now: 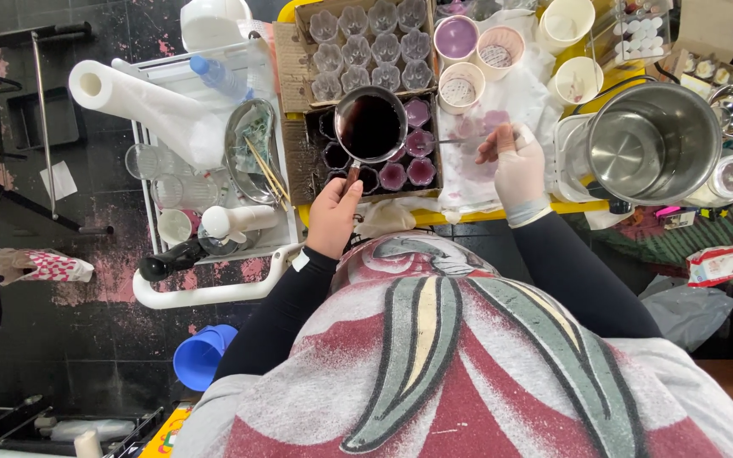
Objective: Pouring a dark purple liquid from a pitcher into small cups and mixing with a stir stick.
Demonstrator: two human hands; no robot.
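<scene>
A small round metal saucepan (371, 125), filled with a dark purple, glossy liquid, is held by its handle in the left hand (333, 216), whose bare fingers are clamped around the handle's end. The pan is kept level above a cardboard tray (299, 161) near the front edge of the yellow worktop (434, 217). In this tray, small fluted moulds (413, 144) are set in rows; those beside the pan are filled with pink and purple wax-like contents, some glossy, some matt.

The right hand (515, 161), covered by a thin white glove, is pinched shut on a slender metal rod (460, 139) that is pointed toward the pan's rim. It is rested over a crumpled white cloth (502, 102) stained lilac.

Behind the filled tray, a second cardboard box (294, 68) of clear, empty fluted moulds (366, 42) is seen toward the back edge. Just beside it, round cups (460, 85) are stood, one with a smooth purple surface. At the right edge, a large, shiny steel pot (655, 140) is placed, empty and cylindrical.

On a white trolley (205, 293) off the worktop's left edge, a roll of paper towel (142, 102), clear glasses (159, 174) and an oval metal dish (252, 153) with thin wooden sticks are laid. A stack of blue plastic cups (201, 356) is lying on the dark floor.
</scene>
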